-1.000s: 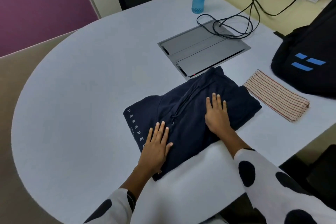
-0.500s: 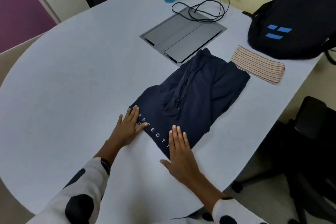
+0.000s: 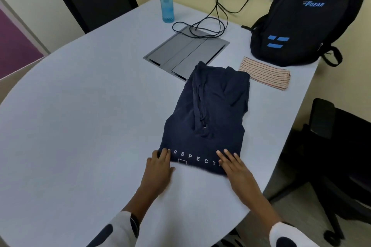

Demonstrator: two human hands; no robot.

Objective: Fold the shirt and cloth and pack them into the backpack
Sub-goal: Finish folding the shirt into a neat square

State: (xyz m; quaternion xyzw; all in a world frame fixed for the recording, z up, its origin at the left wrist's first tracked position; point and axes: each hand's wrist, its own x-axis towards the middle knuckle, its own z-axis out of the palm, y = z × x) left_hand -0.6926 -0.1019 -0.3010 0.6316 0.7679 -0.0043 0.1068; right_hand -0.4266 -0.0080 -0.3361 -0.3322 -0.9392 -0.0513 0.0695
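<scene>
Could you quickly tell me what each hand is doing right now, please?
Left hand: open, fingers flat on the near left corner of the shirt.
Right hand: open, fingers flat on the shirt's near right corner.

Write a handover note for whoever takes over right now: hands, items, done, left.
Left hand: flat, fingers on the near left corner of the shirt.
Right hand: flat, fingers on the shirt's near right corner.
Shirt: partly folded into a narrow stack on the table, lettering at the near edge.
Cloth: folded, between shirt and backpack.
Backpack: upright at the far right of the table; cannot tell if it is open.
Left: finish folding the shirt, pack both items.
</scene>
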